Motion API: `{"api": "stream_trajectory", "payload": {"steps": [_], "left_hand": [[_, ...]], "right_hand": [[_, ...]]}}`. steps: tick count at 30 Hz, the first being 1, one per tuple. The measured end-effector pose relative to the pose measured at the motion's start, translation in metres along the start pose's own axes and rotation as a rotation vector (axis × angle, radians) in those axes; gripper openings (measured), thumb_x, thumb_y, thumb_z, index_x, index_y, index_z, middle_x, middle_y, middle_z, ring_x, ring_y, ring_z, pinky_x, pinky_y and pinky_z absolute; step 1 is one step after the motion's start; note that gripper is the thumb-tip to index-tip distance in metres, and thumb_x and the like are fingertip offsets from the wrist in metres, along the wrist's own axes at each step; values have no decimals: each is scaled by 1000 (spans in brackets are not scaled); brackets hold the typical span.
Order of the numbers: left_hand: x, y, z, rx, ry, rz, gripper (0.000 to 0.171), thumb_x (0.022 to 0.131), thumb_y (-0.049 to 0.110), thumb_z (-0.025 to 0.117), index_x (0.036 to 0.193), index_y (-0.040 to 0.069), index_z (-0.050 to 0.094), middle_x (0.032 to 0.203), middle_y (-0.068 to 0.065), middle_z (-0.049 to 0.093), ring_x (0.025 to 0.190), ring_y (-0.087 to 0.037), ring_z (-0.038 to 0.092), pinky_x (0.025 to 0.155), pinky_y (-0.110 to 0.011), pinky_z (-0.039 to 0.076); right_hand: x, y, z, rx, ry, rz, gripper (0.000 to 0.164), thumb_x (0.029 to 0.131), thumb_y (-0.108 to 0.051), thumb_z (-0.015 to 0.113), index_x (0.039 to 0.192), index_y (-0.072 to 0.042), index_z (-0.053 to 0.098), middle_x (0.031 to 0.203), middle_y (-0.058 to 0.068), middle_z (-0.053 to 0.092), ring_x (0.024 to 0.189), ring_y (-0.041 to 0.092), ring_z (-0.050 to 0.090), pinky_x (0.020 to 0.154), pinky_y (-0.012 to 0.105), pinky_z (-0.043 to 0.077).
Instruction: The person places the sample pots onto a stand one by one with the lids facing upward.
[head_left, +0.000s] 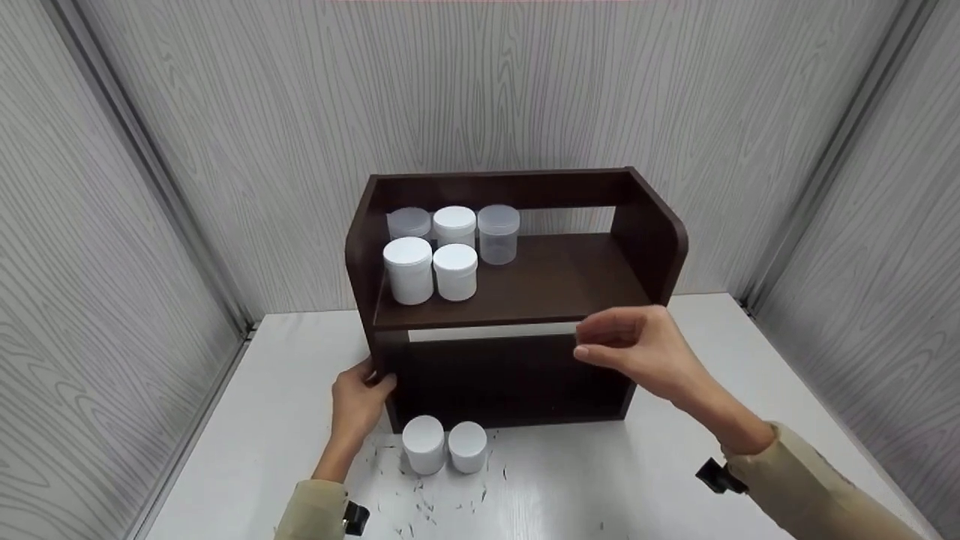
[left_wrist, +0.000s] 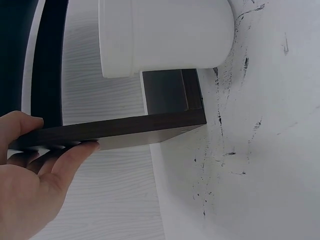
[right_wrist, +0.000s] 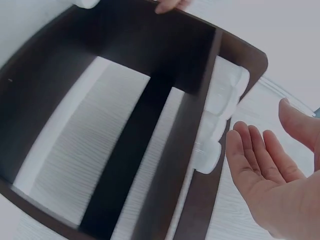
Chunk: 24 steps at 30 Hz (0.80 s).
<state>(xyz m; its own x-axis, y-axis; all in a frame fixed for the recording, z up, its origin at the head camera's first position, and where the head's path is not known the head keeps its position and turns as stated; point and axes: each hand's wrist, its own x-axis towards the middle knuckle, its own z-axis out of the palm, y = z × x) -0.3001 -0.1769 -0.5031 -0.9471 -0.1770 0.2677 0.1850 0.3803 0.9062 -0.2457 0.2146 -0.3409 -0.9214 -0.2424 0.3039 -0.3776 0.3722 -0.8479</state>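
I've got L hand (head_left: 357, 401) gripping shelf (head_left: 574, 274), R hand (head_left: 646, 346) (empty, fingers relaxed, thumb apart) nearby, w/ 2 jars (head_left: 424, 448) on desk (head_left: 562, 487).

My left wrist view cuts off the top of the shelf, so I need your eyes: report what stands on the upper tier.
Observer: Five jars, three white and two translucent, stand toward the left end of the upper tier.
Operator: Now report the right hand; I don't have it.
Observer: The right hand holds nothing; the right wrist view shows its palm bare.
Operator: I see one white jar low by the shelf. Confirm whether it's alone on the table.
Observer: It isn't. The head view shows two white jars side by side there, in front of the shelf's left part.
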Motion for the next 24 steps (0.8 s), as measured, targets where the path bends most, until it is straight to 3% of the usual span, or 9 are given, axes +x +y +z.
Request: {"api": "stream_trajectory", "payload": {"steps": [15,24], "left_hand": [[0,1,-2,13,9,-9,48,95,5,70,138,-13,60,131,-31,66,116,-43,69,91,-42,61],[0,2,-3,-9,13,-8,50,95,5,71,140,-12,59,132,-31,66,117,-43,69,92,-43,60]], "right_hand": [[-55,78,21,5,-65,73,23,90,-14,85,106,0,79,98,7,79,87,19,75,76,28,61],[-77,109,25,31,-130,176,23,92,-16,83,109,-2,79,101,8,78,93,20,74,80,28,61]]}}
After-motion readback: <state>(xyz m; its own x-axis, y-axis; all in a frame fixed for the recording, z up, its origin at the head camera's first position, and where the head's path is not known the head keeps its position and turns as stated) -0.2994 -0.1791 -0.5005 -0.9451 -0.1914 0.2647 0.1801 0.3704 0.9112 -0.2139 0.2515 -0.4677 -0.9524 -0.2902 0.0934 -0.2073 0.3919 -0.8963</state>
